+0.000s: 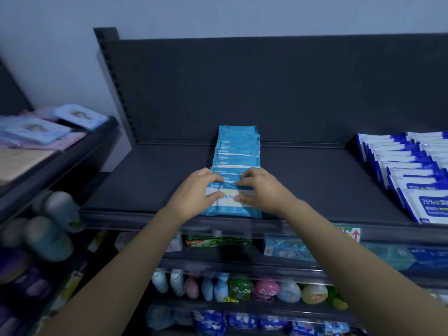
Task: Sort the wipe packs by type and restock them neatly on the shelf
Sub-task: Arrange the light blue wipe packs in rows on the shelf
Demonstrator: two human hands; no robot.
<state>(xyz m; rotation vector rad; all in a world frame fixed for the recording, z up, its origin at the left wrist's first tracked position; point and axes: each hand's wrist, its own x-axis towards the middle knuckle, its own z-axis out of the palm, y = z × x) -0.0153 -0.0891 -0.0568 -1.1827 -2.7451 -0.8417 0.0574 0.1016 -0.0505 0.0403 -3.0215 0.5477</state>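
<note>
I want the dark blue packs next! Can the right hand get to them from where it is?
Probably yes. The right hand rests on the light blue packs, and only bare shelf lies between it and the dark blue packs to the right.

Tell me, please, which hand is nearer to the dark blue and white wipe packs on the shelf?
The right hand. It rests on the front light blue pack, on the side facing the dark blue and white wipe packs. The left hand sits on that pack's far side, farther away.
</note>
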